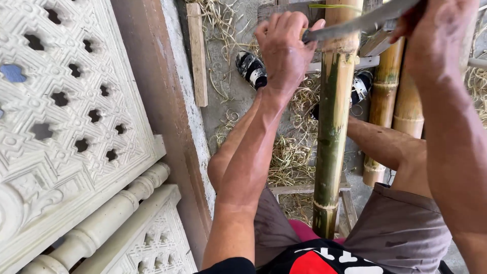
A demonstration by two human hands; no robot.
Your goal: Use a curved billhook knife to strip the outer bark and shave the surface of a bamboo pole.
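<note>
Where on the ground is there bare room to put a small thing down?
Bare concrete floor lies between the wooden slat and the left shoe. Around the green bamboo pole it is crowded: shavings, more bamboo poles, both legs. The left hand and right hand grip a blade.

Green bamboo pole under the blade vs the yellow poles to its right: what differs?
The green bamboo pole is streaked dark green; the yellow poles are tan. The green one runs between the person's knees under the blade, held by left hand and right hand; the yellow ones lie untouched. All are jointed.
</note>
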